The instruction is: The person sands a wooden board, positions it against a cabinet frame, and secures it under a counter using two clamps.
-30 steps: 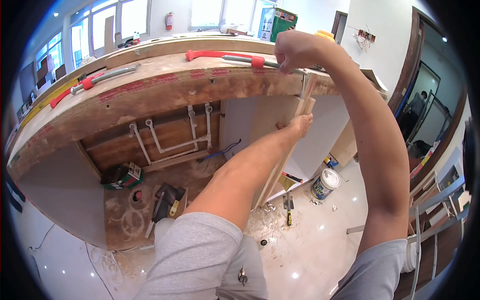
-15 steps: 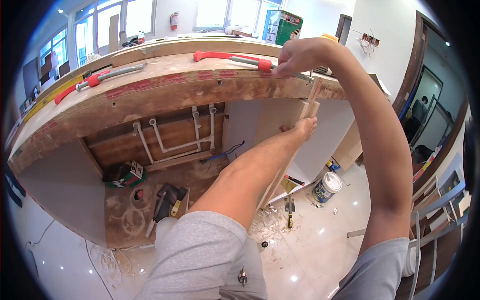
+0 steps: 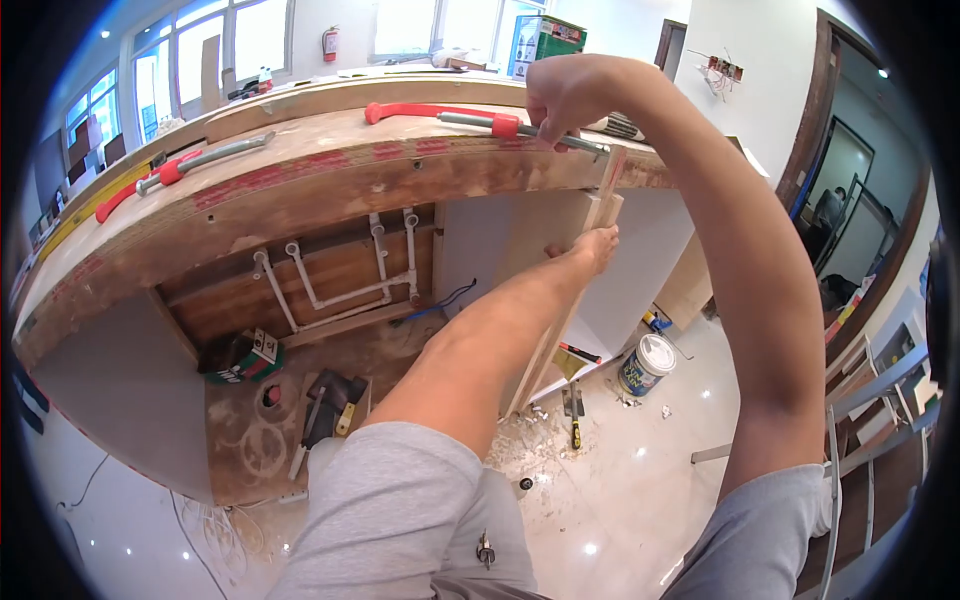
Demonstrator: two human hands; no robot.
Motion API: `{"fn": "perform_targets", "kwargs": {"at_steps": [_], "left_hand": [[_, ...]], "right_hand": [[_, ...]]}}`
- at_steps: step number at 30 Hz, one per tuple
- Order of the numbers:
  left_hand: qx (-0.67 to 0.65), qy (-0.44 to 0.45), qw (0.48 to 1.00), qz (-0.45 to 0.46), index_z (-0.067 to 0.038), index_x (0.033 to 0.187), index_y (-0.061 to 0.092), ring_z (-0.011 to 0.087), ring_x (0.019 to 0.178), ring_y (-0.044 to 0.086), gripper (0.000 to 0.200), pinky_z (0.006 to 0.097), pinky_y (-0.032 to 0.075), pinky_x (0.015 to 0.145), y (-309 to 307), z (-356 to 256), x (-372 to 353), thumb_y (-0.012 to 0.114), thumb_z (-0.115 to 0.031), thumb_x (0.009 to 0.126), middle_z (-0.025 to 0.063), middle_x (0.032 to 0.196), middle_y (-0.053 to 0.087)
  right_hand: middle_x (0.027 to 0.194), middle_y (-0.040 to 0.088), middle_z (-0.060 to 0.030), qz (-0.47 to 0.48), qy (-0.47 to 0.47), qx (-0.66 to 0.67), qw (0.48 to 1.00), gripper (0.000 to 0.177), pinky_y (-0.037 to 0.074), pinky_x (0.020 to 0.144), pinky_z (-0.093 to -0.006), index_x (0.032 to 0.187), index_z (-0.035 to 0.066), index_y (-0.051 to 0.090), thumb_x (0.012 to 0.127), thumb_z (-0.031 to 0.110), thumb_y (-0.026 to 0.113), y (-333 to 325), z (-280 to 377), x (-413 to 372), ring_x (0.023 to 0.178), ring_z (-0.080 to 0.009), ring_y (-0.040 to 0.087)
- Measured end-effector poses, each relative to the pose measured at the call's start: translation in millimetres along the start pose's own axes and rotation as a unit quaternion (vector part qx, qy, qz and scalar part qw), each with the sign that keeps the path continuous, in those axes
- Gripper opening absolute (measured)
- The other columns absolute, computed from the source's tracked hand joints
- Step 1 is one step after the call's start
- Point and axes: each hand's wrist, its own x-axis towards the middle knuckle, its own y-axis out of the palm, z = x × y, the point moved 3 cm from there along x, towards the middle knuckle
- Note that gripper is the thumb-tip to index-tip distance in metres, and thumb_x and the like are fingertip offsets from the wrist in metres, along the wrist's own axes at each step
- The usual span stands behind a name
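My right hand is closed, fingertips pinched on the grey rod of a red-and-grey clamp that lies along the edge of the curved wooden counter. The rod's far end reaches the top of an upright wooden strip. Lower down, my left hand is wrapped round the strips at the edge of an upright panel; some fingers are hidden behind them. A second red-and-grey clamp rests on the counter's left side, away from both hands.
Under the counter are white pipes and a green box. A paint bucket and a scraper are on the floor by wood shavings. A metal ladder is at right. A person is beyond the doorway.
The whole view has shifted slightly, moving the scene left and up. My right hand stays at the clamp rod with its fingers tilted differently. My left hand keeps its hold on the strips.
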Motion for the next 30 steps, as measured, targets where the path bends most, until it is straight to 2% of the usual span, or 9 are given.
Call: {"fn": "perform_targets", "kwargs": {"at_steps": [4, 7, 9, 13, 17, 21, 23, 27, 30], "left_hand": [[0.03, 0.001, 0.999, -0.019, -0.018, 0.126, 0.053, 0.0212, 0.133, 0.032, 0.085, 0.0414, 0.018, 0.111, -3, 3, -6, 0.087, -0.012, 0.048, 0.0, 0.138, 0.046], [0.022, -0.023, 0.997, -0.065, -0.018, 0.12, 0.059, 0.0199, 0.13, 0.036, 0.089, 0.0407, 0.022, 0.108, 8, -5, 5, 0.09, -0.01, 0.037, -0.0028, 0.133, 0.05], [0.015, -0.025, 0.998, -0.063, -0.018, 0.121, 0.059, 0.0205, 0.13, 0.036, 0.09, 0.0416, 0.022, 0.108, 9, -5, 10, 0.09, -0.01, 0.037, -0.0023, 0.134, 0.05], [0.02, -0.009, 0.999, -0.049, -0.017, 0.122, 0.058, 0.0212, 0.131, 0.035, 0.089, 0.0419, 0.02, 0.11, 7, -2, 5, 0.09, -0.01, 0.039, -0.0015, 0.135, 0.048], [0.006, -0.019, 0.998, -0.057, -0.017, 0.124, 0.057, 0.0215, 0.132, 0.034, 0.091, 0.0414, 0.019, 0.112, 5, -4, 1, 0.09, -0.011, 0.04, -0.0011, 0.136, 0.048], [0.051, 0.005, 0.999, 0.008, -0.018, 0.134, 0.043, 0.0213, 0.138, 0.025, 0.086, 0.0428, 0.013, 0.114, -7, 2, -17, 0.084, -0.016, 0.058, 0.0006, 0.144, 0.037], [0.047, 0.01, 0.999, 0.016, -0.018, 0.133, 0.044, 0.0215, 0.137, 0.025, 0.083, 0.0426, 0.013, 0.114, -9, 5, -20, 0.083, -0.017, 0.06, 0.0007, 0.144, 0.038], [0.022, 0.004, 1.0, 0.005, -0.018, 0.131, 0.047, 0.0223, 0.137, 0.027, 0.077, 0.0418, 0.014, 0.114, 1, -1, 0, 0.082, -0.02, 0.063, 0.001, 0.142, 0.04], [0.018, 0.015, 1.0, -0.001, -0.019, 0.129, 0.05, 0.0226, 0.136, 0.028, 0.072, 0.0413, 0.015, 0.113, -2, 3, -7, 0.081, -0.021, 0.064, 0.0018, 0.141, 0.042]], "right_hand": [[0.068, 0.066, -0.0077, -0.053, 0.046, 0.022, 0.997, 0.02, 0.048, 0.059, -0.028, 0.078, 0.0, 0.068, 0.076, 0.02, 0.071, -2, 5, -10, 0.066, -0.0153, 0.062], [0.069, 0.066, -0.007, 0.015, 0.057, 0.215, 0.975, 0.023, 0.048, 0.06, -0.0276, 0.077, 0.0, 0.068, 0.075, 0.022, 0.072, 2, -6, -7, 0.066, -0.0154, 0.062], [0.075, 0.067, -0.0065, 0.029, 0.019, 0.154, 0.987, 0.022, 0.049, 0.063, -0.0273, 0.08, 0.001, 0.068, 0.079, 0.023, 0.069, 2, -8, -4, 0.069, -0.0152, 0.063], [0.081, 0.069, -0.0061, -0.005, 0.022, 0.023, 0.999, 0.02, 0.05, 0.066, -0.0269, 0.085, 0.001, 0.068, 0.085, 0.02, 0.063, -2, 3, -9, 0.073, -0.0145, 0.064], [0.079, 0.068, -0.0066, 0.029, 0.009, 0.275, 0.961, 0.017, 0.05, 0.066, -0.0285, 0.082, 0.002, 0.067, 0.08, 0.019, 0.067, 6, -4, -10, 0.073, -0.0148, 0.064], [0.082, 0.069, -0.0068, -0.029, 0.001, 0.097, 0.995, 0.019, 0.05, 0.068, -0.0292, 0.084, 0.002, 0.068, 0.083, 0.02, 0.063, 1, 0, -11, 0.076, -0.0145, 0.065], [0.081, 0.069, -0.007, -0.055, 0.03, 0.021, 0.998, 0.018, 0.05, 0.067, -0.0291, 0.084, 0.001, 0.068, 0.084, 0.018, 0.062, 1, 9, -11, 0.076, -0.0142, 0.065], [0.075, 0.068, -0.0082, 0.007, 0.011, 0.216, 0.976, 0.016, 0.049, 0.062, -0.0269, 0.082, -0.001, 0.067, 0.08, 0.014, 0.067, 7, -2, -2, 0.074, -0.0138, 0.066], [0.078, 0.068, -0.0094, -0.022, -0.003, 0.107, 0.994, 0.018, 0.05, 0.062, -0.0272, 0.083, -0.001, 0.068, 0.079, 0.016, 0.069, 0, 7, -8, 0.076, -0.0143, 0.066]]}}
